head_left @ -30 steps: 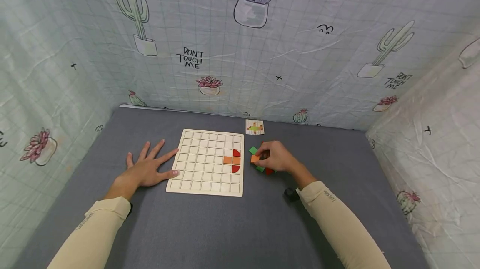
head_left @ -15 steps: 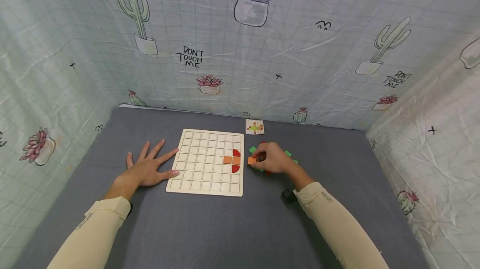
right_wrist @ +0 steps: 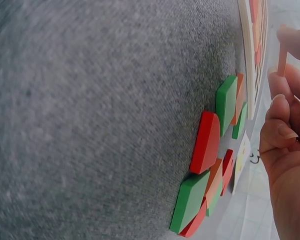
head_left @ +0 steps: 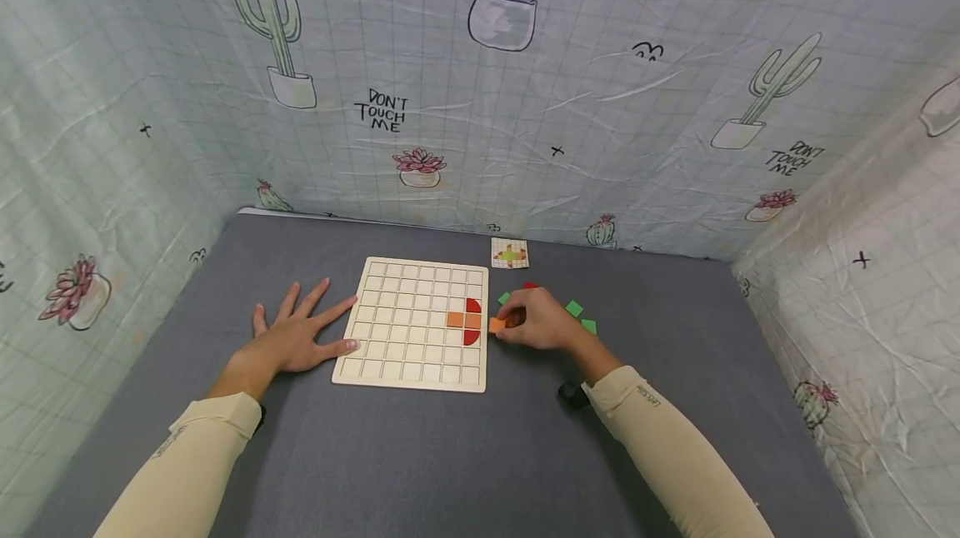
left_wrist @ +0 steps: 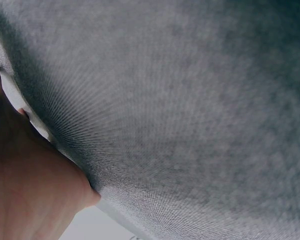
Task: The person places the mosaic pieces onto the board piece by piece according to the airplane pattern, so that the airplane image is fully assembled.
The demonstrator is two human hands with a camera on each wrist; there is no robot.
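Observation:
Pinched between the thumb and fingers of my right hand (head_left: 542, 319) is an orange square tile (head_left: 497, 326), close to the right edge of a pale gridded board (head_left: 405, 338). The right wrist view shows the same tile (right_wrist: 282, 52) edge-on, lifted off the table. On the board's right side lie two orange squares (head_left: 455, 320) side by side, with a red quarter-round tile (head_left: 472, 306) above and another red quarter-round tile (head_left: 471, 338) below. My left hand (head_left: 296, 340) rests with spread fingers, thumb and index fingertip touching the board's left edge.
Loose green tiles (right_wrist: 191, 202), red tiles (right_wrist: 206, 142) and orange tiles lie on the grey tabletop (head_left: 360, 455), partly under the right hand. A small pattern card (head_left: 510, 254) lies behind them. Patterned cloth (head_left: 465, 105) encloses the back and sides.
My right hand has carried the orange square tile left, from the loose tiles to near the board's edge, uncovering green tiles on the right. The left hand stays put.

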